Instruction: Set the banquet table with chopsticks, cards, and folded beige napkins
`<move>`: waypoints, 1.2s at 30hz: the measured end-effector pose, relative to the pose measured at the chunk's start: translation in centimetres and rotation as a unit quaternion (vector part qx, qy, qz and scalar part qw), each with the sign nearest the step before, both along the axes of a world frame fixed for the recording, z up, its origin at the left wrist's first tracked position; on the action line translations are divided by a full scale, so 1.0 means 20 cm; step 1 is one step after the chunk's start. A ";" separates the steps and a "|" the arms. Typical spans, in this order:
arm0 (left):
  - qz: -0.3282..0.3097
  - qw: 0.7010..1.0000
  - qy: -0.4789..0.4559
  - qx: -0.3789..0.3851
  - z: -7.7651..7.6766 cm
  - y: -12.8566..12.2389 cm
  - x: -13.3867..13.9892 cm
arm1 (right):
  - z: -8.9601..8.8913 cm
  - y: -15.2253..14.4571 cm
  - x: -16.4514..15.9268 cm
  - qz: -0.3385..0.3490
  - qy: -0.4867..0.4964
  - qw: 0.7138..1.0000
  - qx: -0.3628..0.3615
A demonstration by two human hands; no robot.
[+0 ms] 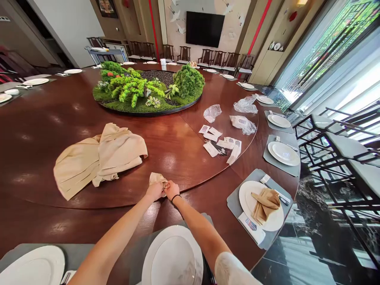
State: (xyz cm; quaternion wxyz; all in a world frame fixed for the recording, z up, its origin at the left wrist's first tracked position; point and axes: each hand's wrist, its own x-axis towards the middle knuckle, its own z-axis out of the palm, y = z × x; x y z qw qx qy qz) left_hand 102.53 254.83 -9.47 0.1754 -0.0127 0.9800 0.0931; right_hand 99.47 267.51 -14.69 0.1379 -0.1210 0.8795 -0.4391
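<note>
Both my hands meet over the front edge of the turntable, with a beige cloth napkin (156,178) gathered between them. My left hand (156,190) is closed on the napkin from the left. Close against it, my right hand (172,189), with a dark band at the wrist, pinches the napkin's near end. Part of the cloth fans out beyond the fingers; the rest is hidden under them. To the left lies a pile of more beige napkins (118,154). Below my arms sit stacked white plates (172,257) on a grey placemat. At the right, a folded napkin (266,204) rests on a plate (247,194).
A round planted centrepiece (148,89) fills the turntable's middle. Paper packets (211,149), dark thin sticks (219,148) and crumpled plastic bags (243,123) lie right of centre. Place settings ring the wooden table (44,225). Chairs (341,146) line the right side.
</note>
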 end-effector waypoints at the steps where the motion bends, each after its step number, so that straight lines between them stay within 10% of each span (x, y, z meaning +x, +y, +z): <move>1: 0.007 1.000 0.004 -0.008 0.03 0.00 0.01 | 0.04 -0.01 0.01 0.014 0.025 1.000 -0.006; 7: 0.035 0.996 0.076 -0.031 0.32 -0.01 0.10 | 0.38 0.01 0.05 0.141 0.199 0.969 -0.037; 17: -0.015 0.963 0.264 -0.044 1.02 0.16 0.31 | 1.22 0.39 0.24 0.261 0.353 0.888 -0.133; 21: -0.034 0.911 0.401 -0.091 1.38 0.17 0.48 | 1.60 0.69 0.25 0.216 0.466 0.843 -0.163; 27: -0.153 0.749 0.634 -0.113 1.84 0.16 0.81 | 2.04 0.83 0.37 0.215 0.689 0.692 0.006; 31: -0.135 0.754 0.643 -0.008 1.99 0.15 0.95 | 2.25 0.84 0.46 0.177 0.738 0.649 0.040; 36: 0.096 0.715 0.596 0.353 1.98 0.22 1.11 | 2.45 0.85 0.65 0.276 0.676 0.673 -0.122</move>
